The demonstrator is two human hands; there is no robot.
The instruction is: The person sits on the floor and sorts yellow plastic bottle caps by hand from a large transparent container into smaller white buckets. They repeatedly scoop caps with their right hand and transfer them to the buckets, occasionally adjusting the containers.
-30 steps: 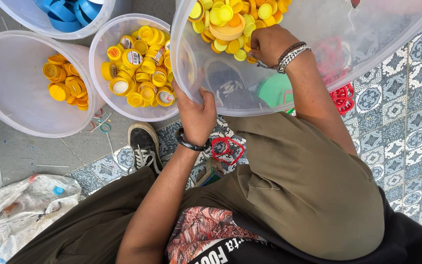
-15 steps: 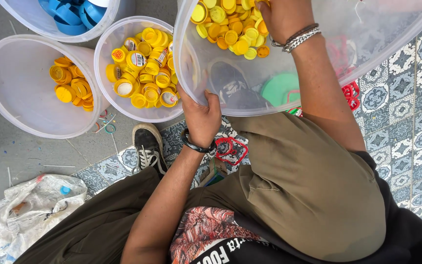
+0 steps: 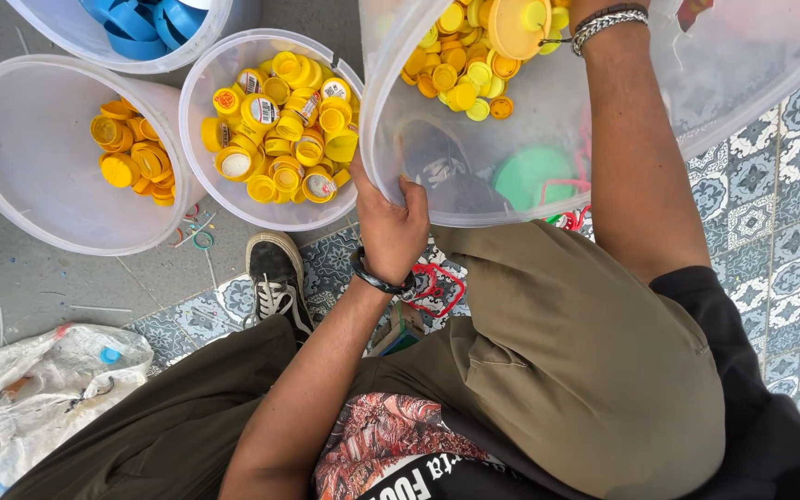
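Left hand [image 3: 391, 227] clamps the tilted clear tub's rim [image 3: 377, 176]; right hand, mostly hidden, reaches among yellow caps [image 3: 456, 69], sorting 1 handful.

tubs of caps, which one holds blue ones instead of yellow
The tub at the top left edge, partly out of view: it holds blue caps, while the other three hold yellow ones.

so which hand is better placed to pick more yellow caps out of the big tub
Probably the right. The right hand reaches into the tub, wrist beside the yellow caps, though mostly out of frame. The left hand is busy gripping the tub's rim.
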